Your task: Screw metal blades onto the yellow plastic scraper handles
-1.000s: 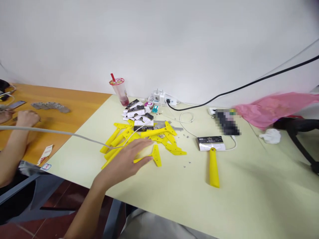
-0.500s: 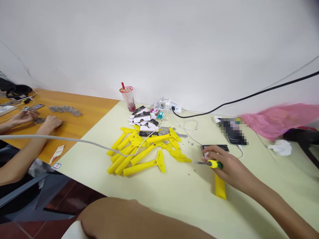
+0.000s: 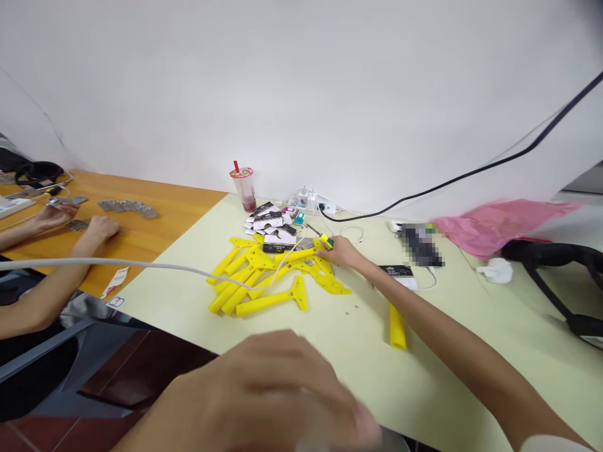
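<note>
My right hand is closed around a yellow-and-green screwdriver, its shaft pointing up and to the left. That hand is over the back right of a heap of yellow T-shaped plastic scrapers, and the fingertips are hidden behind it. Low in the picture and close to the camera, my left hand is smeared by motion. Its fingers look bent, but what they hold, if anything, does not show. One yellow handle lies apart, partly covered by my right forearm. Small screws lie between it and the heap.
Black-and-white packets lie behind the heap, near a drink cup and a power strip. A phone, pink bag and black headset are at right. A co-worker's hands rest at the orange table.
My right hand has carried the screwdriver left and away from me, from near the separate handle to the back of the heap. My left hand has risen into view at the bottom.
</note>
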The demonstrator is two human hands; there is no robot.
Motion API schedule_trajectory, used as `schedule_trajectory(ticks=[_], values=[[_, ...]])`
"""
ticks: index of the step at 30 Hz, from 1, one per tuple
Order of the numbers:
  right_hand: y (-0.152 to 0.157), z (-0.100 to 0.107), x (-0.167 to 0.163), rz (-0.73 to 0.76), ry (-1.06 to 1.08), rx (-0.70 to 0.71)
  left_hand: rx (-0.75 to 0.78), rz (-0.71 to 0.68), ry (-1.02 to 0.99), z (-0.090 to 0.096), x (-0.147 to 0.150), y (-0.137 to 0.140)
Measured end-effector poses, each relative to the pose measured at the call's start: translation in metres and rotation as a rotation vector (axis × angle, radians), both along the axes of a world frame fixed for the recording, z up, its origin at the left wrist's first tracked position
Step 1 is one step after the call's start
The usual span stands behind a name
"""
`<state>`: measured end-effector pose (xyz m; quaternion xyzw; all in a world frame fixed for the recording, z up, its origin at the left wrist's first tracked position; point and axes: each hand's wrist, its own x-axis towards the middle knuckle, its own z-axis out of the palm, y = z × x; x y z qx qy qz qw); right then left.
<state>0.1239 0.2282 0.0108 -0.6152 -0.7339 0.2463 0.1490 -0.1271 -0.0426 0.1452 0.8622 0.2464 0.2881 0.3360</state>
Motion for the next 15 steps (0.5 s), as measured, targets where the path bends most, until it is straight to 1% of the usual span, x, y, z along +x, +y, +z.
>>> schedule_trajectory(ticks=[1,3,6,9,12,15], values=[[0.001,0.001,-0.002,0.0,0.019,-0.01,0.004,0.029,0.015,-0.011,0.0,0.007],[0.001,0.004,-0.004,0.014,0.055,-0.023,0.001,0.136,0.06,-0.035,0.001,0.025],[-0.002,0.009,-0.001,0.028,0.137,-0.02,0.087,0.265,0.109,-0.072,0.006,0.056],[-0.006,0.018,0.006,0.036,0.356,-0.007,0.127,0.327,0.092,-0.1,0.012,0.088],[-0.01,0.034,0.015,0.045,0.569,0.02,0.231,0.47,-0.007,-0.115,0.021,0.124],[-0.021,0.059,0.026,0.08,0.644,0.025,0.25,0.597,-0.035,-0.117,0.033,0.16]])
